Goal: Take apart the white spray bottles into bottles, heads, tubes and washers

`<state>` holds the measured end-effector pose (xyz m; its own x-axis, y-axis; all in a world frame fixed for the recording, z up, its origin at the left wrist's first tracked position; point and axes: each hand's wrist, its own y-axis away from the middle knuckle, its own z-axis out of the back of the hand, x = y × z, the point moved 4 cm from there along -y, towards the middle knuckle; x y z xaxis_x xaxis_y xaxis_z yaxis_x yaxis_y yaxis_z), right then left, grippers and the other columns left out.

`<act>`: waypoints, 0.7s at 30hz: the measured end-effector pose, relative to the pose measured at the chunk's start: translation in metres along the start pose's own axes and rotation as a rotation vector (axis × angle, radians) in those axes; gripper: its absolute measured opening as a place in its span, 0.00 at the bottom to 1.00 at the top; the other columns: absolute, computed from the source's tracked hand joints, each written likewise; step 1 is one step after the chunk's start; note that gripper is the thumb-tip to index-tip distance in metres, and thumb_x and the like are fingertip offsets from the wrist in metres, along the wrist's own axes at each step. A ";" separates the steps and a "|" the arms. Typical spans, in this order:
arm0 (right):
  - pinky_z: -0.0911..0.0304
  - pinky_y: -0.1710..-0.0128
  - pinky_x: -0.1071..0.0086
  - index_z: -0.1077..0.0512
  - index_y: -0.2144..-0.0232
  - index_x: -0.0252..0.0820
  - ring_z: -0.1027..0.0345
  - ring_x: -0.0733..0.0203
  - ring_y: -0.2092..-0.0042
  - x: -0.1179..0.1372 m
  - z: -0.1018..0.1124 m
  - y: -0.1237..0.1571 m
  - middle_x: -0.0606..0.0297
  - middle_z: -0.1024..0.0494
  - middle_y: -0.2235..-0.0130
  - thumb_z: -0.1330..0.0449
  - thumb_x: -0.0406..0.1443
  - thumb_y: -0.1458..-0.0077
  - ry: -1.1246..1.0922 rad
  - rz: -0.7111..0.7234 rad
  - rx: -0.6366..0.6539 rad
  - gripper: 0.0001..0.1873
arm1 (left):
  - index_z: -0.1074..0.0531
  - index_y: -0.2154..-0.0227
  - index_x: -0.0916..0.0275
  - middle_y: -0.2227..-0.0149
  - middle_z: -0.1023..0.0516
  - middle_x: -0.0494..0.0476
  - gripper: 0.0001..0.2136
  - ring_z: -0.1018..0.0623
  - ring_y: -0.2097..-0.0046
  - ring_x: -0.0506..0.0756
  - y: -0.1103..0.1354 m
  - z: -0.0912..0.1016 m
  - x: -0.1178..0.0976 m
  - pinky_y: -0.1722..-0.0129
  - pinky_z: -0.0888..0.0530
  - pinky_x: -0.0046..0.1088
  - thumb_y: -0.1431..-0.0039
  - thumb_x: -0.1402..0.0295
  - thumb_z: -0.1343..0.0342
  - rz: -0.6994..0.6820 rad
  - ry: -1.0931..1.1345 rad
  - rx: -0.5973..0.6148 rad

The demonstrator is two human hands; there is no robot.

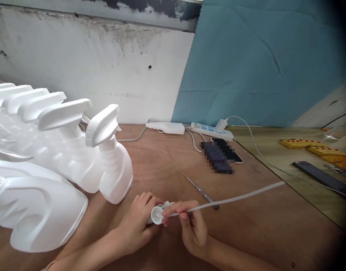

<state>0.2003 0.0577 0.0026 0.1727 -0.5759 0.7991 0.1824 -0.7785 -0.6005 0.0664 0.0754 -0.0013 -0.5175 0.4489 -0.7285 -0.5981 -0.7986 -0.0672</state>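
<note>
My left hand [139, 224] is wrapped round a white trigger spray head [157, 215], whose round open collar faces up toward me. Between the fingers of my right hand [191, 226] is a thin whitish plastic tube [237, 198]. One end of the tube is at the fingertips beside the collar; whether it is inside cannot be seen. The other end sticks out far to the right. Just beyond my right hand, a pointed awl-like tool [201, 192] lies on the brown table [156, 165], and the tube passes over its handle.
Several white spray bottles [116, 173] with trigger heads stand in rows at the left. At the back are a white plug piece [166, 128] and a power strip [212, 131] with cables. Phones [235, 152] lie on the table, and another phone [322, 177] is at the right, near yellow blocks [302, 143].
</note>
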 end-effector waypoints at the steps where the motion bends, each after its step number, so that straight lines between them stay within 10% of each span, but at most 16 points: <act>1: 0.32 0.69 0.67 0.43 0.59 0.49 0.29 0.65 0.69 0.000 -0.001 0.000 0.65 0.25 0.63 0.58 0.35 0.37 0.000 0.000 0.000 0.06 | 0.34 0.64 0.59 0.59 0.32 0.53 0.08 0.35 0.59 0.56 0.000 0.000 0.000 0.61 0.41 0.32 0.48 0.74 0.49 -0.003 -0.002 -0.002; 21: 0.32 0.67 0.68 0.42 0.57 0.50 0.29 0.65 0.65 -0.002 -0.003 0.002 0.65 0.26 0.61 0.54 0.29 0.39 -0.034 -0.033 0.008 0.11 | 0.33 0.65 0.60 0.60 0.29 0.53 0.07 0.32 0.59 0.56 -0.002 -0.001 0.005 0.61 0.39 0.31 0.48 0.73 0.48 0.014 0.048 -0.040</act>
<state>0.1976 0.0571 -0.0002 0.1990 -0.5413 0.8170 0.1959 -0.7948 -0.5743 0.0655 0.0784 -0.0052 -0.4949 0.4182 -0.7617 -0.5658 -0.8204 -0.0828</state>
